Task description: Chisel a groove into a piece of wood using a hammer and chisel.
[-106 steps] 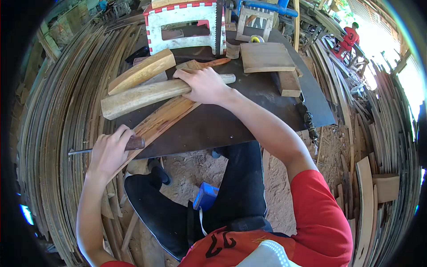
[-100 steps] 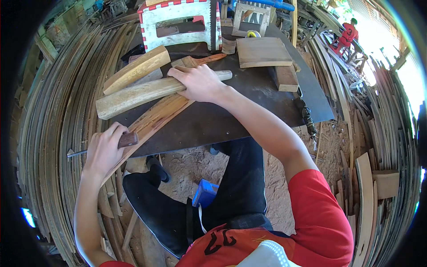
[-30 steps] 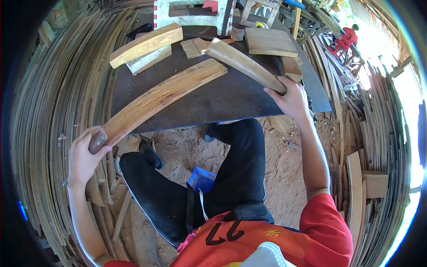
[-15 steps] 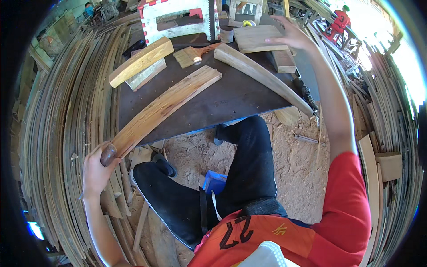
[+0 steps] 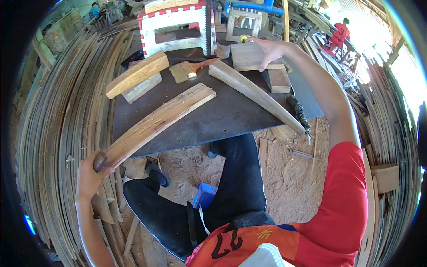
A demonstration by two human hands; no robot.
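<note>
My left hand (image 5: 90,175) is closed around the near end of a long, slightly curved wooden plank (image 5: 158,121). A brown rounded end shows between its thumb and fingers. The plank lies slanted across the dark tabletop (image 5: 209,122), its near end sticking out past the edge. At the far right, my right hand (image 5: 272,50) is over a square wooden block (image 5: 247,57), thumb and fingers spread apart; whether it touches the block I cannot tell. Beneath that block is a smaller wooden block (image 5: 279,81). A second curved wooden piece (image 5: 255,95) slants between my hands.
A wide paintbrush (image 5: 191,70), a yellowish wood piece (image 5: 138,74) on another block, and a red-and-white stool (image 5: 173,31) stand or lie farther back. A dark-handled tool (image 5: 299,111) rests at the right edge. Stacked boards (image 5: 58,115) line the left side; another person (image 5: 340,33) sits far right.
My right hand has come down and nearer over the square block. My left hand keeps its hold on the plank. The whole view has shifted slightly.
</note>
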